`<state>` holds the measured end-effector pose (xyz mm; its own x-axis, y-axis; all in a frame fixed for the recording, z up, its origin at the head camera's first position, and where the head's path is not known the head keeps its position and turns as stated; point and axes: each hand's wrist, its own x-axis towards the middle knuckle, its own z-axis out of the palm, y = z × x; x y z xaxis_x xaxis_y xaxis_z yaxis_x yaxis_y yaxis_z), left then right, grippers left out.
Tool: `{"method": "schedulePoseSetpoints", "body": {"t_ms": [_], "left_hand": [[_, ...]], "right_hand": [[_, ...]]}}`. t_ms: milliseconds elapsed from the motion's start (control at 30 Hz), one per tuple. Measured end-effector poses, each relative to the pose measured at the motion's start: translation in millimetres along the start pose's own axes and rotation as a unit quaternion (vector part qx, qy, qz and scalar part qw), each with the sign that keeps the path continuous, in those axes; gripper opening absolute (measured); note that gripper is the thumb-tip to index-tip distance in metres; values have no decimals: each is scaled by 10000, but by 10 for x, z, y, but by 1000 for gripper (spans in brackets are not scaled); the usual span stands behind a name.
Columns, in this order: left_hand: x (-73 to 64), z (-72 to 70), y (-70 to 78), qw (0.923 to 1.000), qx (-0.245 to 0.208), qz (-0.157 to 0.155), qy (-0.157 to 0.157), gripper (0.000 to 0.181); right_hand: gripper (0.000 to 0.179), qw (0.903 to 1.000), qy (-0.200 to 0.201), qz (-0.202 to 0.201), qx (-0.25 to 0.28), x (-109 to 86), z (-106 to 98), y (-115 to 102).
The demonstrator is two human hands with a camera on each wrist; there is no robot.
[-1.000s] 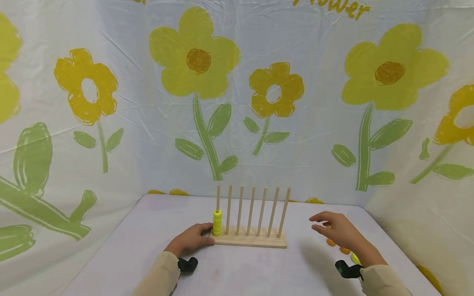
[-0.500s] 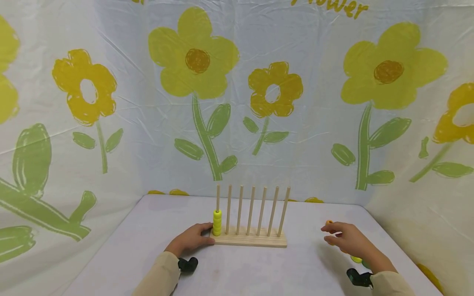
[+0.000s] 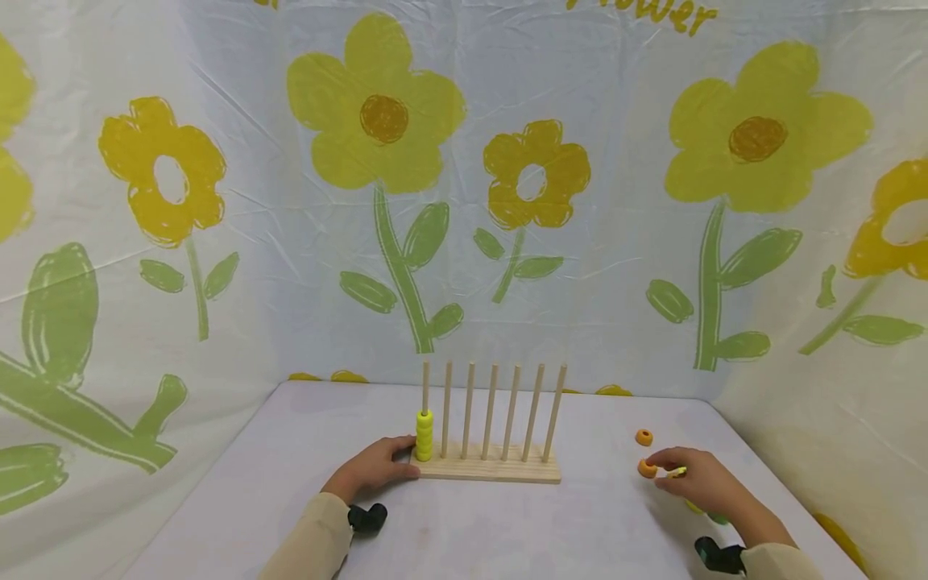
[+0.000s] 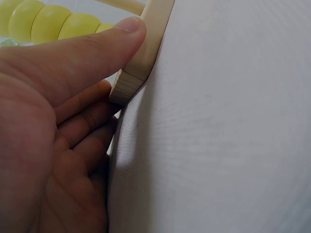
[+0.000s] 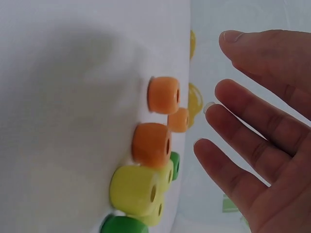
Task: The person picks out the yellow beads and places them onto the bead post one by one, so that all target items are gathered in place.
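In the head view a wooden peg stand with several upright rods stands mid-table. A stack of yellow beads fills the lower part of its leftmost rod. My left hand holds the stand's left end; in the left wrist view the thumb lies along the base's front, with the other fingers behind the end. Above loose beads at the right hovers my right hand, fingers spread and nothing between them in the right wrist view. Nearest it are orange beads, a yellow bead and a green bead.
One orange bead lies farther back on the white table. A green bead shows partly under my right wrist. A flower-printed curtain hangs behind the table and along both sides.
My right hand has moved to the right and a little lower, over the loose beads, uncovering two orange ones. The left hand and the stand have stayed put.
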<state>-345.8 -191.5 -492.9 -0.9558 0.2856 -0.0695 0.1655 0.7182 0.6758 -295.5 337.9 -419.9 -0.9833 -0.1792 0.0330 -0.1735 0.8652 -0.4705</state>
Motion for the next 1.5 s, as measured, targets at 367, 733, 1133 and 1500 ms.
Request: {"method": "schedulePoseSetpoints", "body": {"t_ms": [367,733,1133,1500], "left_hand": [[11,-11,-24,9999,-53,127,-13,76],[19,12,-29,10000,-89,-27,3,78],[0,7,-8,9999,-144,17,3,78],[9,8,-20,9999,-135,3,3,79]], "right_hand": [[28,9998,161,-48,-133,-65,-5,180],[20,9991,13,296,-311,-97,15,270],[18,9979,-106,358,-522,-90,49,403],[18,9960,-157,428,-773,-74,93,484]]}}
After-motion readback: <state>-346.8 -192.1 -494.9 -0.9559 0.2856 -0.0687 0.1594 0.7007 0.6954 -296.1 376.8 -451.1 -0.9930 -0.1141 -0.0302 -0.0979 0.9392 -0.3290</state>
